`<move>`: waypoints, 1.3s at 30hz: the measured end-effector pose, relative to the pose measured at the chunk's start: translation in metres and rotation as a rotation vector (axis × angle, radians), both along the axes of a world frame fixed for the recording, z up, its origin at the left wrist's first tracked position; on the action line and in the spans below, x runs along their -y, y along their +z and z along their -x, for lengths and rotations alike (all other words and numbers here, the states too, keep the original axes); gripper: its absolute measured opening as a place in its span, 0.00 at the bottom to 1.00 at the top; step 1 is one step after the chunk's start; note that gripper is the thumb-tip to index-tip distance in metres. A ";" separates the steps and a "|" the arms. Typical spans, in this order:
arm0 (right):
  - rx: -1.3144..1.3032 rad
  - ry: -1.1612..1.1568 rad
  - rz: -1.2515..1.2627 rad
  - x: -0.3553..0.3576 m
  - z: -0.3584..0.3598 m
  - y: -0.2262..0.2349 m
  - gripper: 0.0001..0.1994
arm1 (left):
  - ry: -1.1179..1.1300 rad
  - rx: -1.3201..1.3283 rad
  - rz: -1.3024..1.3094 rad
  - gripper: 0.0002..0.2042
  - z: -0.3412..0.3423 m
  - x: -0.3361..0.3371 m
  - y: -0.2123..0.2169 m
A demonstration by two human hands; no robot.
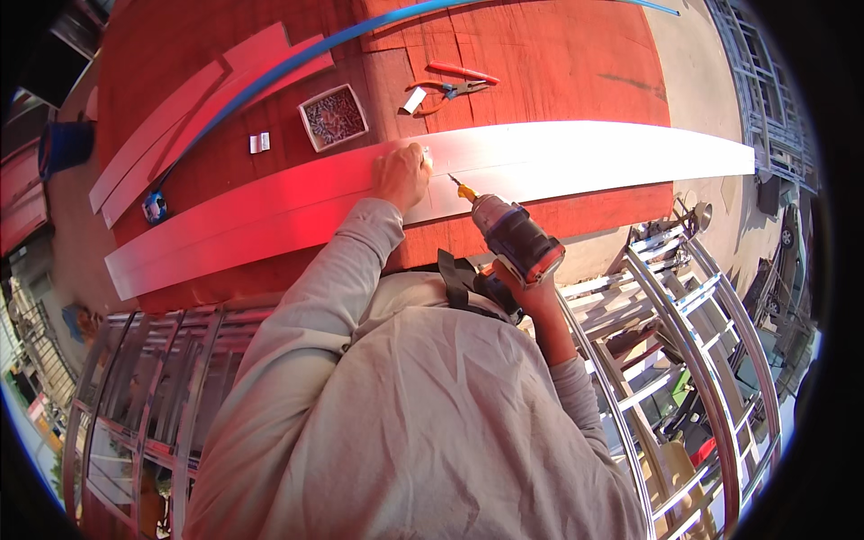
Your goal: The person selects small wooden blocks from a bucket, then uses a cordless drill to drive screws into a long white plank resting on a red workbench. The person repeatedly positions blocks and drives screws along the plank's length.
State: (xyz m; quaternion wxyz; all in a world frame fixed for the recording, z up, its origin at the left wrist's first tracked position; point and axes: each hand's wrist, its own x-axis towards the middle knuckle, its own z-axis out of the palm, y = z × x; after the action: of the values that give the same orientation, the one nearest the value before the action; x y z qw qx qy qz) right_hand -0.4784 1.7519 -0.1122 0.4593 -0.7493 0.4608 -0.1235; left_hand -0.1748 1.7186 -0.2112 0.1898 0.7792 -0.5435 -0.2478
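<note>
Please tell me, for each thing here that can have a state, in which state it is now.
Left hand: pressed flat on the long metal strip.
Right hand: gripping the cordless drill.
Cordless drill: bit aimed at the strip, near the left hand.
Long metal strip: lying flat across the red table.
Screw box: open, filled.
Pliers: lying on the table, unused.
</note>
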 end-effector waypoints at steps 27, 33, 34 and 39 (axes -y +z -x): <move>0.032 -0.217 -0.073 -0.029 0.032 0.004 0.19 | 0.032 0.056 0.282 0.15 -0.062 0.090 -0.025; 0.045 -0.182 -0.071 -0.015 0.041 -0.004 0.21 | 0.003 0.052 0.206 0.19 -0.062 0.091 -0.030; 0.044 -0.172 -0.071 -0.010 0.041 -0.005 0.21 | -0.031 0.076 0.215 0.19 -0.062 0.090 -0.029; 0.079 -0.061 -0.038 0.016 0.038 -0.002 0.17 | -0.159 0.181 0.229 0.21 -0.065 0.088 -0.021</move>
State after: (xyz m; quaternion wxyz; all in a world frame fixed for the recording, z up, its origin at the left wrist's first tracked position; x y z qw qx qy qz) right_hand -0.5163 1.7357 -0.1146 0.4873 -0.7206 0.4673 -0.1580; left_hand -0.1102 1.6305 -0.2323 0.2076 0.7261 -0.6430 -0.1274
